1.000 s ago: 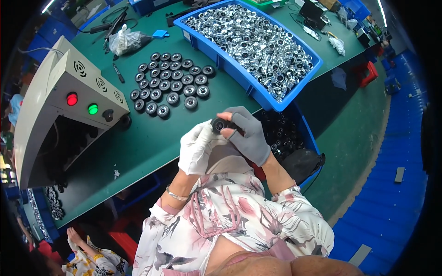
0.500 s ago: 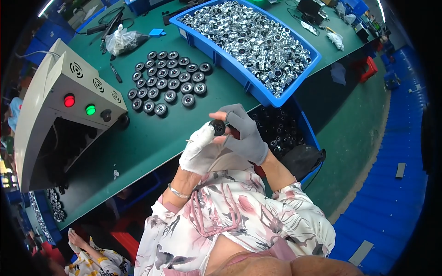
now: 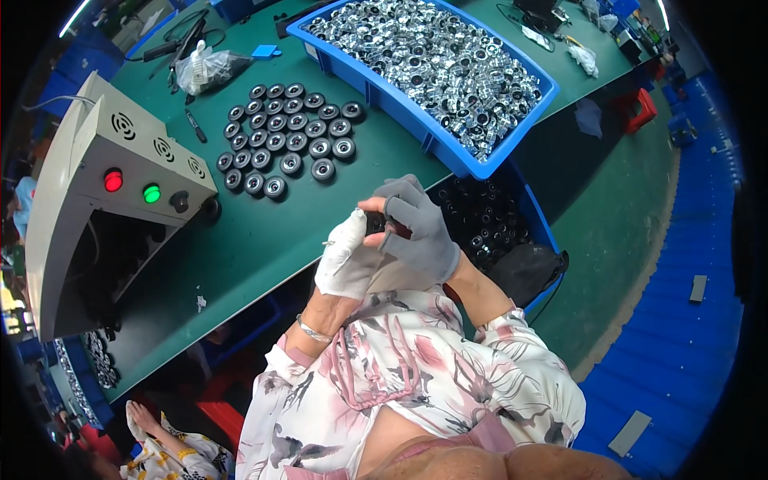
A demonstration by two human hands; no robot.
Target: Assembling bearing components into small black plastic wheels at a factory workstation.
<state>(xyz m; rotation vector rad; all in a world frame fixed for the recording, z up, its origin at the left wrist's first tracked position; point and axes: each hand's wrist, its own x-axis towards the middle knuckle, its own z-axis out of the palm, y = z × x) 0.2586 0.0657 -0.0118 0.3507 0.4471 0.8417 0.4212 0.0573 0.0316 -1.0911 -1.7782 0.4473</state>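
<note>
My left hand (image 3: 346, 258), in a white glove, and my right hand (image 3: 418, 228), in a grey glove, are pressed together above the table's front edge. Both grip one small black round part (image 3: 378, 224), mostly hidden between the fingers. Several black wheel-like parts (image 3: 284, 140) lie in rows on the green table (image 3: 320, 216) ahead of my hands. A blue bin (image 3: 384, 94) at the back holds many shiny metal rings. A lower blue bin (image 3: 538, 228) with black parts sits just right of my hands.
A beige machine (image 3: 104, 200) with a red and a green button stands at the left. Tools and a clear plastic bag (image 3: 204, 68) lie at the far left of the table. Another person's patterned clothing (image 3: 172, 460) shows at the bottom left. Blue floor runs along the right.
My hands have stayed at the table edge, drawing slightly closer to my body while the fingers shift on the small black part. The rows of parts have not moved.
</note>
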